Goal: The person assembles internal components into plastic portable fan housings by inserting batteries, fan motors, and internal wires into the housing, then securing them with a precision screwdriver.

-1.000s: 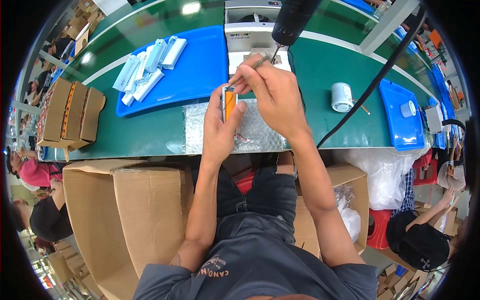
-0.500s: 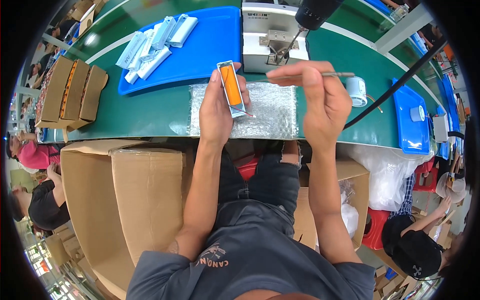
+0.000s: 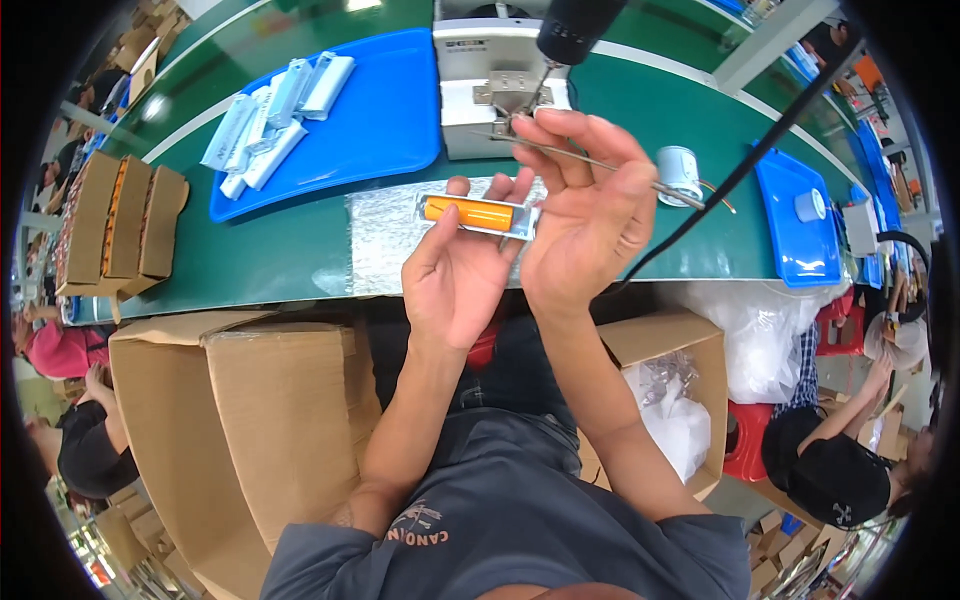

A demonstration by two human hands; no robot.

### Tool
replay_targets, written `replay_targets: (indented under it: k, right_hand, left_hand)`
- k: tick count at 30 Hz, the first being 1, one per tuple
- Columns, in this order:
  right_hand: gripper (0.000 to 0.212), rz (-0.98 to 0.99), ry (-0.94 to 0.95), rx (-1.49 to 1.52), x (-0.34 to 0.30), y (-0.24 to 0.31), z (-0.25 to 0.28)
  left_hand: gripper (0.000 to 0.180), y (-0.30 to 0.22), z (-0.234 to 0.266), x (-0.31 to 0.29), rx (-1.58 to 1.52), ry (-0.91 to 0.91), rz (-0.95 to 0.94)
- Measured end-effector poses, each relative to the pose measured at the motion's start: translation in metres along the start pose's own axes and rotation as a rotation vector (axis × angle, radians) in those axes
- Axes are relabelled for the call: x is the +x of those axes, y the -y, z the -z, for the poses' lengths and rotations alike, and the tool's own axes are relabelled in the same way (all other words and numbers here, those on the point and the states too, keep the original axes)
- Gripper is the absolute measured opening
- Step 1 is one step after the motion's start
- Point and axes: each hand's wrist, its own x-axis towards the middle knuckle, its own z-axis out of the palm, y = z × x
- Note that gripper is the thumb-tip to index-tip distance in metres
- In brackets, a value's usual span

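The case (image 3: 527, 222) has turned sideways; the left hand (image 3: 455, 268) grips it, thumb on the battery (image 3: 484, 215). The right hand (image 3: 592, 228) pinches a rod (image 3: 577, 155).

In front of me is a smooth green counter (image 3: 280, 245). Directly on it, left to right, I have brown cardboard cartons (image 3: 125, 225), a large blue plastic tray (image 3: 380, 140), a clear bubble-wrap sheet (image 3: 380, 240), a boxy white machine (image 3: 462, 80), a white cylindrical part (image 3: 680, 168) with thin wires, and a smaller blue plastic tray (image 3: 802, 258).
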Motion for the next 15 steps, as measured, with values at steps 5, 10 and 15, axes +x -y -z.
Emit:
replay_targets:
  k: [5, 10, 15]
  right_hand:
    - [0.046, 0.209, -0.017, -0.078, 0.023, 0.009, 0.002]
    - [0.044, 0.148, 0.110, -0.123, 0.033, 0.009, 0.015]
    - [0.040, 0.160, 0.138, -0.115, 0.035, 0.002, 0.007]
  left_hand:
    - [0.051, 0.000, -0.017, -0.004, -0.072, -0.014, 0.124]
    - [0.052, -0.027, -0.004, 0.000, 0.281, 0.080, 0.210]
    - [0.025, -0.022, -0.017, -0.006, 0.728, 0.133, 0.272]
